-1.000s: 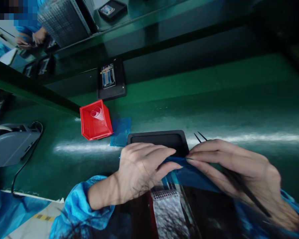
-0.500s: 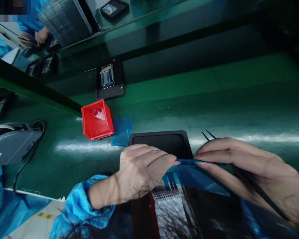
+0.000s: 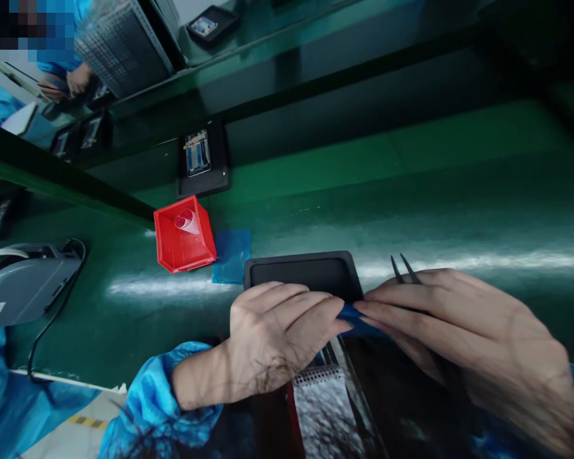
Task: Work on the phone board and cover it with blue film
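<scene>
My left hand [image 3: 277, 344] is closed, its thumb and fingertips pinched on one end of a blue film [image 3: 351, 312]. Facing it, my right hand [image 3: 469, 325] pinches the film's other end, and the fingertips of both hands almost meet. Black tweezers [image 3: 404, 269] are also in my right hand, their two tips sticking out above the fingers. Below the hands is a flat piece with a silvery, crinkled surface and a dotted strip [image 3: 328, 408]; its upper part is hidden by my left hand. Just behind the hands lies a black tray [image 3: 301, 271].
A red bin [image 3: 186, 245] holding a rolled white mesh piece stands left, beside a blue sheet [image 3: 232, 255]. Farther back, an opened phone [image 3: 198, 153] rests on a black tray. A grey tape dispenser [image 3: 23, 280] with a cord sits far left. Another person's hands [image 3: 69, 83] work at upper left.
My right hand has moved left and turned, bringing its fingertips close to my left hand's. The blue film, stretched out before, is now bunched between them. The tweezer tips point more upward.
</scene>
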Demonstrator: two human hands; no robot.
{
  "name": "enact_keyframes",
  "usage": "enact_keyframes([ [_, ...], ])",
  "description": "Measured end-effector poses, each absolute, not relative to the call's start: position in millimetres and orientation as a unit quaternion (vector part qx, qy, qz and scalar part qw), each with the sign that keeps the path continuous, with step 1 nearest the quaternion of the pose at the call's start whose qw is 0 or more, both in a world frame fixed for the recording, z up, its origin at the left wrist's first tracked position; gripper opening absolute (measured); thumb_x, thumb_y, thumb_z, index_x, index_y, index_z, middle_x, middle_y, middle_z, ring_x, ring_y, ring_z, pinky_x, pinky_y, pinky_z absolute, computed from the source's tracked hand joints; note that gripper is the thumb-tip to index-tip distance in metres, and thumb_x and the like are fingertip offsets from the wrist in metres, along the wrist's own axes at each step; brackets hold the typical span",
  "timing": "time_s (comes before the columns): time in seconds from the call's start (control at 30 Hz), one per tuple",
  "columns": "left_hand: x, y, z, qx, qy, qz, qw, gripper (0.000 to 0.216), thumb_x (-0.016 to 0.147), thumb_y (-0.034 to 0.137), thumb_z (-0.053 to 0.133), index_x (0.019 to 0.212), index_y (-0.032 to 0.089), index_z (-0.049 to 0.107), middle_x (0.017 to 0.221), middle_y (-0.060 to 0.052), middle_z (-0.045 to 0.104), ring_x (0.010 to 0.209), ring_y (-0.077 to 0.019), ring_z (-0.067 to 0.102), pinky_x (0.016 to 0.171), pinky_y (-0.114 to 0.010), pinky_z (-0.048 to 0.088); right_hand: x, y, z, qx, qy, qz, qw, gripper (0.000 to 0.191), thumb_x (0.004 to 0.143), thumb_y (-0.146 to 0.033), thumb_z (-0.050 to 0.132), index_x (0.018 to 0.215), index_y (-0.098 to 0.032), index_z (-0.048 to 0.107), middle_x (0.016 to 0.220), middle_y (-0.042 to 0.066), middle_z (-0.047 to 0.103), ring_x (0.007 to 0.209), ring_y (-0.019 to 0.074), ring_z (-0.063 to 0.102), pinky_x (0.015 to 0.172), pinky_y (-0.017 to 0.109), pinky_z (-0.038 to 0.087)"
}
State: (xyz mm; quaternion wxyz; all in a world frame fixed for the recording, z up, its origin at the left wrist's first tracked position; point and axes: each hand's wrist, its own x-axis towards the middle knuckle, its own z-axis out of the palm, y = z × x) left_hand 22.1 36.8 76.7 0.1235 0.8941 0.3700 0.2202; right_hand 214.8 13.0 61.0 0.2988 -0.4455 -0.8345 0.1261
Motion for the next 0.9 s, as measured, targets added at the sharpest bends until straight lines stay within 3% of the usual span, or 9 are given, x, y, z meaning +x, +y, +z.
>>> enact_keyframes([
  [0.23,19.0,37.4,77.5,0.894,0.372,0.221,0.113,0.017,0.062,0.023,0.053,0.079,0.024,0.054,0.078,0.009,0.062,0.071,-0.0073,0.055,0.063,-0.021,0.046,218.9,13.2,58.6,-0.435,-0.839,0.110,0.307,0.036,0.054,-0.015,0.055,0.088,-0.025,0.051,0.080,0.001,0.056,0.069,0.0147,0.050,0.055,0.031,0.043],
  [0.53,17.1,33.3,70.0,0.915,0.330,0.224,0.060,0.026,0.063,0.020,0.052,0.089,0.019,0.051,0.085,0.003,0.061,0.079,-0.0111,0.054,0.070,-0.025,0.045,216.8,11.2,58.4,-0.469,-0.823,0.127,0.296,0.035,0.053,-0.018,0.057,0.087,-0.028,0.050,0.080,-0.002,0.056,0.068,0.0122,0.049,0.059,0.030,0.043],
  [0.7,16.2,31.9,71.2,0.924,0.308,0.219,0.055,0.026,0.063,0.019,0.052,0.089,0.018,0.051,0.083,0.002,0.062,0.076,-0.0105,0.055,0.069,-0.023,0.046,213.5,13.7,62.1,-0.447,-0.854,0.062,0.258,0.036,0.054,-0.022,0.056,0.089,-0.026,0.050,0.081,-0.001,0.058,0.066,0.0136,0.049,0.056,0.030,0.042],
  [0.9,18.8,34.1,72.1,0.915,0.332,0.212,0.083,0.021,0.064,0.022,0.051,0.085,0.023,0.052,0.082,0.008,0.062,0.076,-0.0085,0.055,0.069,-0.022,0.045,213.6,11.1,61.0,-0.388,-0.890,0.009,0.241,0.032,0.060,-0.015,0.050,0.091,-0.022,0.050,0.085,0.000,0.059,0.066,0.0139,0.049,0.055,0.030,0.041],
])
